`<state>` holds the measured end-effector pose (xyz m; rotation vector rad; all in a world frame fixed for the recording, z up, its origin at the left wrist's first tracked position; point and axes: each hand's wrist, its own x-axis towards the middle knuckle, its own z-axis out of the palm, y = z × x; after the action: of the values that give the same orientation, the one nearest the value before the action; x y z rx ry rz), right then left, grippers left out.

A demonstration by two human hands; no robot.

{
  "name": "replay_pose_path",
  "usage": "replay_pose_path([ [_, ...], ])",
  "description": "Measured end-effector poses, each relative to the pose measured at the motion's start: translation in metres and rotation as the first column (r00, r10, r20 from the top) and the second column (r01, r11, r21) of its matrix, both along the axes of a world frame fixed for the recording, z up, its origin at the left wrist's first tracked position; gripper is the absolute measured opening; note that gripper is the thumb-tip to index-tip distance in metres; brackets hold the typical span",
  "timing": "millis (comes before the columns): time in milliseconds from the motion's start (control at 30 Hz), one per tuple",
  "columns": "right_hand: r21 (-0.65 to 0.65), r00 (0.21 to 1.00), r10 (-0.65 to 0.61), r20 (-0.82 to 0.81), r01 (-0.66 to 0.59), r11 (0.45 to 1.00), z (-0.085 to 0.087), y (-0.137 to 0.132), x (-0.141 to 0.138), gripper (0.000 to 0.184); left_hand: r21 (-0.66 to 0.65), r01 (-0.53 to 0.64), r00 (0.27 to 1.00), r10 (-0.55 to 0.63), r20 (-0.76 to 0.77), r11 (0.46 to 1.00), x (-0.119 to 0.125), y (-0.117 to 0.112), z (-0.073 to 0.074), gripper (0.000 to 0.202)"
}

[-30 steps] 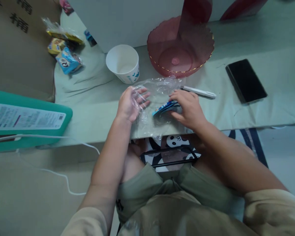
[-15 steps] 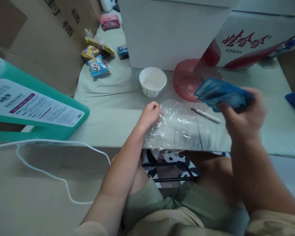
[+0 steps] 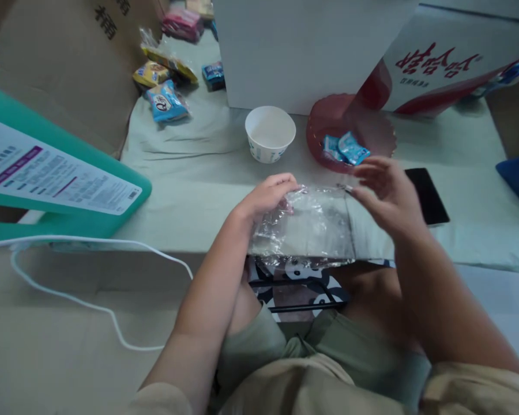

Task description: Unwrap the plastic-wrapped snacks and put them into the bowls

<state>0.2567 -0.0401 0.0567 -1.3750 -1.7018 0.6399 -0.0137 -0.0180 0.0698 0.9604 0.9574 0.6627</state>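
Note:
A clear plastic bag (image 3: 307,227) lies flat on the green-covered table (image 3: 190,190) at its near edge. My left hand (image 3: 266,197) pinches the bag's upper left corner, fingers closed on the film. My right hand (image 3: 384,193) hovers open over the bag's right end, fingers spread and holding nothing. Just beyond it, a red see-through bowl (image 3: 376,135) holds two small blue packets (image 3: 343,148). A white paper cup (image 3: 270,132) stands upright to the left of the bowl.
A black phone (image 3: 428,195) lies right of my right hand. Snack packets (image 3: 164,104) sit at the back left by a cardboard box (image 3: 60,63). A teal box (image 3: 47,173) and a white cable (image 3: 90,248) are at the left. A white-and-red carton (image 3: 436,63) stands behind the bowl.
My right hand carried the blue packets up from the bag, and they now lie in the red bowl. That hand has come back down, open, to the bag. My left hand kept hold of the bag.

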Motion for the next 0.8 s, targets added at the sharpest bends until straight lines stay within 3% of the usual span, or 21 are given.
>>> replay_pose_path([
  [133, -0.126, 0.987, -0.03, -0.156, 0.01, 0.992, -0.045, -0.032, -0.007, 0.082, -0.021, 0.166, 0.98, -0.163, 0.114, 0.986, -0.005, -0.007, -0.001, 0.029],
  [200, -0.154, 0.99, 0.006, -0.144, -0.028, 0.988, -0.053, -0.034, -0.012, 0.079, -0.046, 0.163, 0.982, -0.158, 0.107, 0.985, -0.006, -0.007, -0.003, 0.028],
  [300, -0.172, 0.98, 0.062, -0.188, -0.095, 0.981, -0.048, -0.031, -0.019, 0.042, -0.053, 0.063, 0.998, -0.061, 0.034, 0.997, -0.007, -0.001, -0.008, 0.028],
  [467, -0.261, 0.824, -0.207, -0.527, 0.076, 0.962, -0.036, -0.024, -0.02, 0.036, -0.05, -0.191, 0.978, 0.194, 0.071, 0.98, -0.019, 0.013, -0.015, 0.055],
  [533, -0.294, 0.784, -0.315, -0.535, 0.177, 0.939, -0.035, -0.023, -0.012, 0.033, -0.008, -0.148, 0.984, 0.148, 0.103, 0.989, -0.025, 0.012, -0.018, 0.074],
  [633, -0.299, 0.781, -0.399, -0.481, 0.281, 0.912, -0.035, -0.023, 0.002, 0.028, 0.032, 0.019, 0.999, -0.02, 0.043, 0.999, -0.024, 0.007, -0.025, 0.092],
  [700, -0.28, 0.801, -0.399, -0.446, 0.299, 0.912, -0.036, -0.024, 0.009, 0.025, 0.065, 0.016, 0.994, -0.009, -0.108, 0.998, -0.015, 0.006, -0.032, 0.073],
  [800, -0.246, 0.835, -0.383, -0.396, 0.305, 0.92, -0.035, -0.027, 0.013, 0.021, 0.258, -0.171, 0.949, 0.229, -0.217, 0.951, 0.001, 0.009, -0.038, 0.023],
])
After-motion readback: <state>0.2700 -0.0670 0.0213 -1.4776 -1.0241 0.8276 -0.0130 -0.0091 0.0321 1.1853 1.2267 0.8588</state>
